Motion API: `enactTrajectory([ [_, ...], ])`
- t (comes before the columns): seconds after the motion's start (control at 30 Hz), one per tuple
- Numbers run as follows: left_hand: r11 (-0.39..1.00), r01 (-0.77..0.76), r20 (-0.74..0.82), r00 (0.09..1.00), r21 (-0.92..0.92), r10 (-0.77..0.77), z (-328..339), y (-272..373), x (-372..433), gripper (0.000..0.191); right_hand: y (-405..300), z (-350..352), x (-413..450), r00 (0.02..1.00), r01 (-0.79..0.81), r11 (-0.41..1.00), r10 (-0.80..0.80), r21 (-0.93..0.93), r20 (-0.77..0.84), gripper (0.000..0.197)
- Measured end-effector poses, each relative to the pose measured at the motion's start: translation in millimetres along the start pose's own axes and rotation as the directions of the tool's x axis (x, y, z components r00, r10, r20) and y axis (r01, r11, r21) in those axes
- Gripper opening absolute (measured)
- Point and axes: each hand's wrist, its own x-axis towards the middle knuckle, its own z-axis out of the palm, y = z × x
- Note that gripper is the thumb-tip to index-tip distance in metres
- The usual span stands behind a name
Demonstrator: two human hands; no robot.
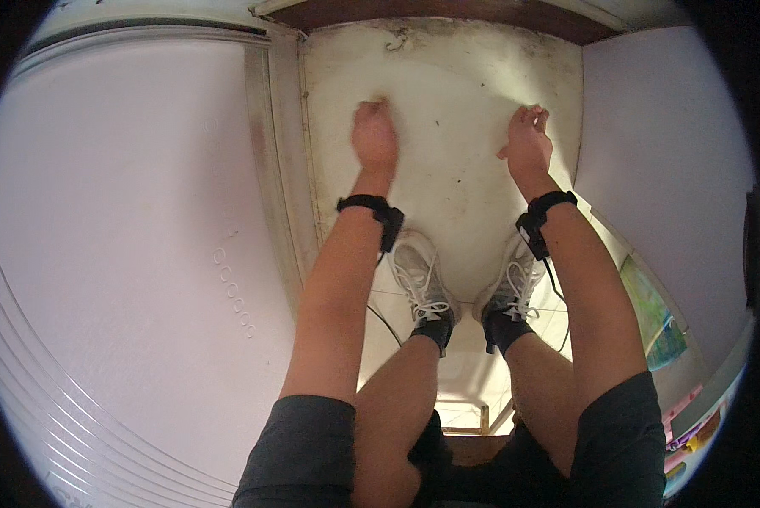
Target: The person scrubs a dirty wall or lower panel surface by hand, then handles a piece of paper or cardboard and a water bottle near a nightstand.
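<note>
My left hand [375,134] hangs over the pale floor [443,146], slightly blurred, with its fingers curled in; whether they hold anything is hidden. To the right, my right hand [528,141] is above the same floor, its fingers bent and loosely apart, with nothing visible in it. Each wrist wears a black strap with a small box, the left box [391,227] and the right box [533,236], and a thin black cable runs from the right one. Below the hands are my grey sneakers with white laces, the left shoe [418,270] and the right shoe [513,282].
A large white panel [132,190] with faint ring marks fills the left side, beside a worn frame [278,159]. A pale wall or panel [659,127] stands at right. Dark brown edging [462,14] crosses the far end. A green and blue picture [653,311] is lower right.
</note>
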Motion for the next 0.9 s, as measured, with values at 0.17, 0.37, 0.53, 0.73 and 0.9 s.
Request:
enactTrajectory([
  [0.17,0.991,-0.117,0.062,0.991,-0.072,0.122,-6,2,7,0.020,-1,2,2,1.000,0.018,1.000,-0.018,0.025,-0.018,0.093],
  [0.37,0.988,0.121,0.021,0.992,0.091,-0.123,-37,-67,-5,0.026,4,6,0,1.000,0.018,0.994,-0.020,-0.107,-0.019,0.094],
  [0.53,0.987,0.035,-0.053,0.998,0.157,-0.027,-9,-33,-26,0.025,2,-1,1,1.000,0.003,1.000,-0.003,-0.010,0.008,0.093],
  [0.73,0.955,-0.292,0.100,0.950,-0.048,0.296,-6,44,-39,0.026,8,11,2,1.000,0.011,0.999,-0.011,0.046,-0.004,0.097],
  [0.9,0.987,0.017,-0.056,0.998,-0.157,-0.026,-22,-22,4,0.025,10,13,4,0.998,0.023,1.000,-0.023,-0.002,-0.053,0.096],
])
